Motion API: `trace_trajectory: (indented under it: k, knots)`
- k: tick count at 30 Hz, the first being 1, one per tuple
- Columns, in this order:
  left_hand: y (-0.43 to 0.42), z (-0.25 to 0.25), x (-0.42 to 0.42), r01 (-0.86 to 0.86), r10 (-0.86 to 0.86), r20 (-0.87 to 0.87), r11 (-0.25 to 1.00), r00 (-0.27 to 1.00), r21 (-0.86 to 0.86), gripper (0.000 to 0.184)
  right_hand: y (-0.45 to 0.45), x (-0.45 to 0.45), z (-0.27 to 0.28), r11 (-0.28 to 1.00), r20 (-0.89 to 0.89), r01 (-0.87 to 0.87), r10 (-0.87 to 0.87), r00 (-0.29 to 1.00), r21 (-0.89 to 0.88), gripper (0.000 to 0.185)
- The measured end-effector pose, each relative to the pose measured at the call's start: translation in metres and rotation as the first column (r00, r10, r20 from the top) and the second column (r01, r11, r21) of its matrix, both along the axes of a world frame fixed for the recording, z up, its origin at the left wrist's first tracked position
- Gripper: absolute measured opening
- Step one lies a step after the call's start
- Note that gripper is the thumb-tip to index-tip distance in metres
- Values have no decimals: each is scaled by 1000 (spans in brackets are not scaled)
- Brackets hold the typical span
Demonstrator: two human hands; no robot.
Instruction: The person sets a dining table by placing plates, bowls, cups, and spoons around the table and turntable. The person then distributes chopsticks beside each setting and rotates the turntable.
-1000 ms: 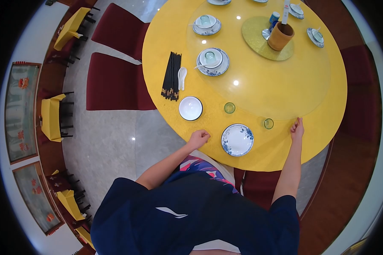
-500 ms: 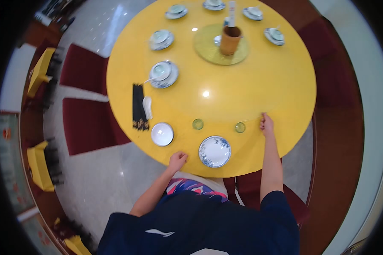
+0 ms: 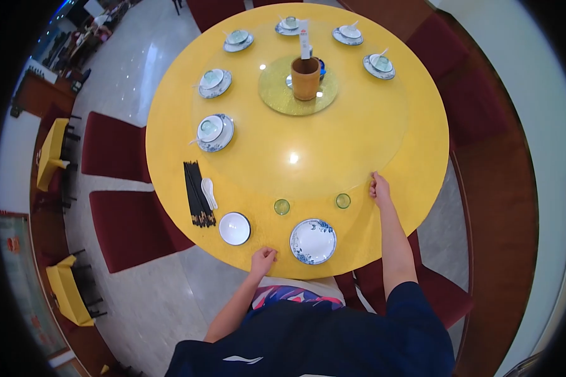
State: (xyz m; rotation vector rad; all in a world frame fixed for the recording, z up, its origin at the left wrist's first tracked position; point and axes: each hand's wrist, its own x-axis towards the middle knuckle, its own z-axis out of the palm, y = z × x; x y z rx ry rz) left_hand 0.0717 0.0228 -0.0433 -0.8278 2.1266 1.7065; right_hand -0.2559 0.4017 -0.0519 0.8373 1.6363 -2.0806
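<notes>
My left hand (image 3: 263,260) is at the table's near edge, fingers curled together, between a white bowl (image 3: 234,229) and a blue-patterned white plate (image 3: 313,241). Whether it pinches anything is too small to tell. My right hand (image 3: 378,189) touches the rim of the round glass turntable (image 3: 333,160), its fingers pressed together there. Two green glass cups, one (image 3: 282,207) above the plate and one (image 3: 343,201) nearer my right hand, stand on the yellow table (image 3: 170,113). Black chopsticks (image 3: 198,195) lie at the left beside white spoons (image 3: 209,193).
Several place settings, such as a plate with bowl and cup (image 3: 215,132), stand around the far and left sides. A brown container (image 3: 305,79) stands on the central disc (image 3: 272,94). Dark red chairs (image 3: 129,226) line the left side.
The view has swung left and up, bringing more of the far table into sight. My right hand stays by the turntable rim; my left hand remains near the table edge.
</notes>
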Motion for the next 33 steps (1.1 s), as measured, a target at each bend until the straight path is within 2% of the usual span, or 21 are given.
trace_trajectory:
  k: [2,4,5,8,10,12,17,20,22,23,25,27,30,33]
  knots:
    - [-2,-5,6,19,-19,8,1000,1000,-15,18,-2,0,2,998,-40,54,-53,998,22,24]
    - [-3,-7,-2,65,-65,22,998,998,-14,17,-3,7,8,999,-29,-20,21,999,28,21]
    - [-2,-3,-2,45,-46,14,999,999,19,17,-1,11,8,999,-32,16,-15,999,34,21]
    - [0,-1,-3,20,-21,7,997,1000,70,16,-5,12,10,999,-45,-46,47,998,23,20]
    - [0,-2,-4,13,-14,10,996,1000,83,16,-8,15,11,988,10,-122,122,993,95,18]
    - [0,-3,-3,4,-5,17,995,1000,101,15,-9,20,12,984,0,-152,152,988,94,19]
    - [1,-5,-2,14,-15,6,998,1000,64,16,-24,29,23,953,14,-279,280,960,118,23]
    - [0,-10,0,0,-1,22,999,1000,43,18,-36,37,24,947,15,-316,316,949,56,25]
    - [1,-8,1,-20,19,28,999,999,48,19,-43,39,18,939,-14,-331,334,943,88,23]
    - [0,-4,-2,-6,3,58,999,998,46,19,-47,40,15,932,-16,-353,355,935,86,23]
    - [-1,-2,-9,-10,6,89,999,996,47,20,-54,43,12,912,-47,-365,380,924,188,19]
    - [-4,-9,-11,-19,0,138,991,990,135,20,-60,45,9,904,-36,-380,394,918,194,18]
    - [-5,-9,-14,-55,20,200,983,980,173,21,-65,49,11,896,-16,-395,407,913,202,17]
    - [-4,-5,-13,-40,21,167,993,986,112,22,-69,50,20,898,-12,-395,405,914,194,17]
